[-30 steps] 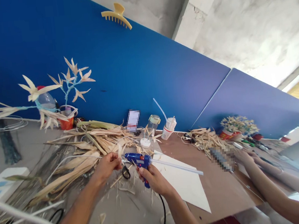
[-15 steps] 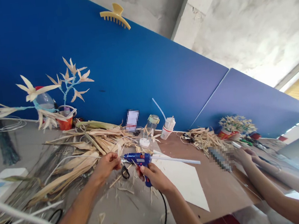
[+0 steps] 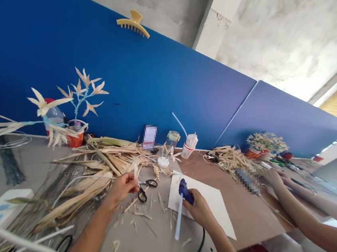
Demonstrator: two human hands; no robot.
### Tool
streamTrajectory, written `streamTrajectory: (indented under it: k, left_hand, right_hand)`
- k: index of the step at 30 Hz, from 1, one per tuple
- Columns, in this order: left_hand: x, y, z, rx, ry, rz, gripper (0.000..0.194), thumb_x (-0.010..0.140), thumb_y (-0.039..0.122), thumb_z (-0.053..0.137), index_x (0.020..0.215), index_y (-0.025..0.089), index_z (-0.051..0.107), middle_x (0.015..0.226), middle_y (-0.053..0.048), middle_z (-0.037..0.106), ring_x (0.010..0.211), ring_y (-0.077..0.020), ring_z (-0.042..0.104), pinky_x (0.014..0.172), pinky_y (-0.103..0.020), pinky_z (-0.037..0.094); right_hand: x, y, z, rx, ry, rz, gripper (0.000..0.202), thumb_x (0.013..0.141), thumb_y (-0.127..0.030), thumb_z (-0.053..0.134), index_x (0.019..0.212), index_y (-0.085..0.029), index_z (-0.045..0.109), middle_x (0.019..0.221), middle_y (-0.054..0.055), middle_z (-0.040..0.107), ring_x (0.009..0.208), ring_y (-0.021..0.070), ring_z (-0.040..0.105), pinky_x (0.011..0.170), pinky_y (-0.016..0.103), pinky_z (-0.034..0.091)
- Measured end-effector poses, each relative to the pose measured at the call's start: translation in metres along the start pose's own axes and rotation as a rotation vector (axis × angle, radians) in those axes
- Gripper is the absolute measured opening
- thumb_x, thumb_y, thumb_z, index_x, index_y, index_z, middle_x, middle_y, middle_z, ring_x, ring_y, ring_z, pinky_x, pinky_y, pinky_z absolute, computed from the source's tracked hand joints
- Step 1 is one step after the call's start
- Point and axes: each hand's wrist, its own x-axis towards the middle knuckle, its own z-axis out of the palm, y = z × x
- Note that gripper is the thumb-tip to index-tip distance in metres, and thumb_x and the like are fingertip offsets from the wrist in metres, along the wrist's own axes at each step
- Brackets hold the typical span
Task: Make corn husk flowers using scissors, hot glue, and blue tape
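Note:
My left hand [image 3: 123, 190] is closed in a pinch on a small pale corn husk piece [image 3: 136, 171], which sticks up from the fingertips. Right beside those fingers lie black-handled scissors [image 3: 142, 194]. My right hand [image 3: 200, 210] is wrapped round a blue glue gun [image 3: 185, 189] above a white sheet of paper [image 3: 220, 204]. From the rear of the gun a long clear glue stick [image 3: 179, 217] points down toward me. The trigger is hidden behind my fingers. Behind my left hand spreads a pile of dried corn husks [image 3: 106, 160].
A clear bottle [image 3: 172, 138] and a paper cup [image 3: 189, 146] stand by the blue partition [image 3: 158, 83]. Husk flowers on blue stems [image 3: 78, 99] rise at the left, above a white power strip [image 3: 6, 205]. To the right, another person's hands [image 3: 275, 179] work near a husk pile [image 3: 227, 156].
My right hand has drawn the glue gun away from my left hand, to the right over the paper, and turned it so its nozzle points away. The scissors are more exposed.

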Motion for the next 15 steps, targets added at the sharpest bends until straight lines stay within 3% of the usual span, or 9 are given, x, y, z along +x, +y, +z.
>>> streamTrajectory:
  k: [4, 9, 12, 15]
  left_hand:
    - [-0.002, 0.001, 0.001, 0.004, -0.012, -0.007, 0.032, 0.055, 0.041, 0.073, 0.063, 0.019, 0.052, 0.054, 0.003, 0.058, 0.052, -0.0133, 0.056, 0.058, -0.028, 0.046]
    - [-0.003, 0.003, 0.001, 0.004, -0.022, -0.008, 0.031, 0.056, 0.041, 0.073, 0.064, 0.018, 0.052, 0.054, 0.004, 0.057, 0.052, -0.0135, 0.056, 0.058, -0.028, 0.046]
    - [-0.003, 0.004, 0.001, 0.014, -0.040, -0.005, 0.033, 0.056, 0.042, 0.073, 0.064, 0.019, 0.052, 0.054, 0.003, 0.058, 0.051, -0.0135, 0.055, 0.058, -0.028, 0.045]
    - [-0.003, 0.003, 0.002, 0.028, -0.060, -0.004, 0.034, 0.055, 0.043, 0.073, 0.064, 0.019, 0.051, 0.053, 0.002, 0.058, 0.050, -0.0136, 0.055, 0.056, -0.027, 0.043]
  right_hand:
    - [-0.001, 0.015, 0.006, -0.147, 0.006, 0.049, 0.021, 0.075, -0.030, 0.056, 0.090, -0.015, 0.061, 0.091, 0.013, 0.064, 0.083, 0.0250, 0.062, 0.074, 0.032, 0.044]
    - [-0.003, 0.022, 0.002, -0.294, -0.097, 0.060, 0.035, 0.074, -0.028, 0.058, 0.105, -0.011, 0.064, 0.103, 0.017, 0.063, 0.090, 0.0281, 0.063, 0.079, 0.036, 0.044]
    - [-0.002, 0.013, -0.005, -0.328, -0.007, 0.038, 0.037, 0.074, -0.025, 0.058, 0.107, -0.012, 0.066, 0.113, 0.019, 0.061, 0.102, 0.0329, 0.059, 0.085, 0.041, 0.042]
    - [0.005, -0.014, -0.002, -0.057, 0.108, -0.089, 0.034, 0.082, -0.026, 0.046, 0.106, -0.014, 0.066, 0.110, 0.017, 0.063, 0.102, 0.0279, 0.058, 0.087, 0.039, 0.042]
